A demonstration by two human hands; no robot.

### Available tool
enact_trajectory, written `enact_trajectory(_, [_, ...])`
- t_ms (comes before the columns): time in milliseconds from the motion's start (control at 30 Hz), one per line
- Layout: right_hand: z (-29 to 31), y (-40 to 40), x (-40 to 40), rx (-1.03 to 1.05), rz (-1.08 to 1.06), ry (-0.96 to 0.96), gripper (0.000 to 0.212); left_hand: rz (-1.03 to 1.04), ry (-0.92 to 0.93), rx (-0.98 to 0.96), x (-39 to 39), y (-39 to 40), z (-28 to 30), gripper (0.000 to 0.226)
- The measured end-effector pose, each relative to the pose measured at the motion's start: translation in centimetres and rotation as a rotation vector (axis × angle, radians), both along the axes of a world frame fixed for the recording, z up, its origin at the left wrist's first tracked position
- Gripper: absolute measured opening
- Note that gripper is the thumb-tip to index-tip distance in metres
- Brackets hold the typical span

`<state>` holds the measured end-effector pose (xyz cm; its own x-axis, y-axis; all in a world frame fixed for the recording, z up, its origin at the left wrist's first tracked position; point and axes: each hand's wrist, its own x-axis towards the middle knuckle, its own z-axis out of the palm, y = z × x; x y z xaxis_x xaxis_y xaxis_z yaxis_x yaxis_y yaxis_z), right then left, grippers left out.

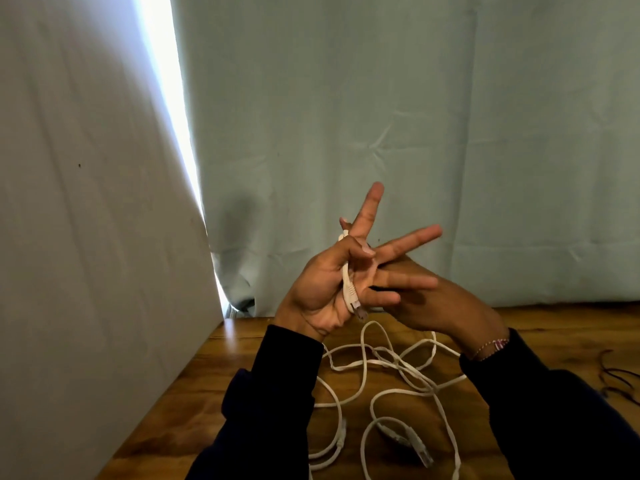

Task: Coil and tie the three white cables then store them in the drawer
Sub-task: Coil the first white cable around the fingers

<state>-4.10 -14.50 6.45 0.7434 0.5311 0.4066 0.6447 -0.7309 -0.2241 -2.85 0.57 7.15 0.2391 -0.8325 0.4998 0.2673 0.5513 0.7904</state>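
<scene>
My left hand (318, 289) is raised above the table with its palm toward me. Its thumb pins the end of a white cable (346, 271) against the palm, and the cable's plug (360, 311) sticks out below. The index finger points up and the other fingers spread to the right. My right hand (450, 313) is just behind it, back toward me, its fingertips hidden by the left fingers. A loose tangle of white cables (398, 372) lies on the wooden table (242, 358) under both hands, with plugs (412, 441) near the front. No drawer is in view.
A pale curtain (415, 116) hangs behind the table. A white panel (86, 237) stands along the table's left side. Thin dark wires (616, 375) lie at the right edge.
</scene>
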Motion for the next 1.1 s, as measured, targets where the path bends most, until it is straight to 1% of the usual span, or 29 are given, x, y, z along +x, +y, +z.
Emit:
enact_trajectory(67, [0.3,0.1,-0.8,-0.13,-0.051,0.085,0.034,0.027,0.03,-0.033,0.4,0.1,0.0,0.077])
enact_trajectory(133, [0.4,0.2,-1.5,-0.198,-0.04,0.141,0.023,0.152,0.051,-0.062,0.8,0.4,-0.1,0.078])
enact_trajectory(200, [0.4,0.6,-2.1,-0.219,-0.009,0.166,0.022,0.338,0.065,-0.073,1.3,0.8,-0.3,0.076])
enact_trajectory(300, [0.6,1.0,-2.7,-0.329,-0.004,0.143,0.029,0.573,0.082,-0.029,1.8,1.1,-0.5,0.072])
enact_trajectory(400, [1.0,0.4,-3.1,-0.35,0.02,0.075,0.025,0.719,0.091,0.024,1.9,0.9,-0.5,0.071])
enact_trajectory(533, [1.6,-0.1,-3.5,-0.295,0.03,-0.033,0.022,0.801,0.077,0.034,1.8,0.9,-0.4,0.068])
enact_trajectory(667, [1.9,-0.4,-3.6,-0.237,0.074,-0.129,0.019,0.886,0.008,0.076,1.6,0.8,-0.1,0.06])
enact_trajectory(733, [2.1,-0.6,-3.7,-0.165,0.106,-0.157,0.019,0.947,-0.067,0.155,1.5,0.7,-0.1,0.057])
enact_trajectory(800, [2.3,-0.7,-3.9,-0.044,0.158,-0.211,0.023,1.015,-0.149,0.243,1.2,0.6,-0.2,0.055])
enact_trajectory(867, [2.2,-0.6,-3.8,0.002,0.188,-0.285,0.031,1.05,-0.181,0.32,0.6,0.3,-0.3,0.05])
enact_trajectory(933, [2.2,-0.7,-3.2,0.049,0.222,-0.349,0.036,1.053,-0.222,0.42,-0.1,-0.1,-0.2,0.039])
enact_trajectory(967, [2.3,-0.9,-2.9,0.083,0.233,-0.392,0.035,1.047,-0.24,0.472,-0.2,-0.2,-0.2,0.043])
enact_trajectory(1000, [2.5,-1.2,-2.5,0.112,0.232,-0.444,0.034,1.019,-0.242,0.506,-0.1,-0.1,-0.2,0.056])
enact_trajectory(1067, [2.8,-1.8,-1.8,0.132,0.222,-0.561,0.027,0.858,-0.232,0.479,0.4,0.1,-0.3,0.081])
enact_trajectory(1100, [2.9,-2.2,-1.5,0.12,0.217,-0.619,0.023,0.766,-0.223,0.446,0.7,0.3,-0.4,0.089])
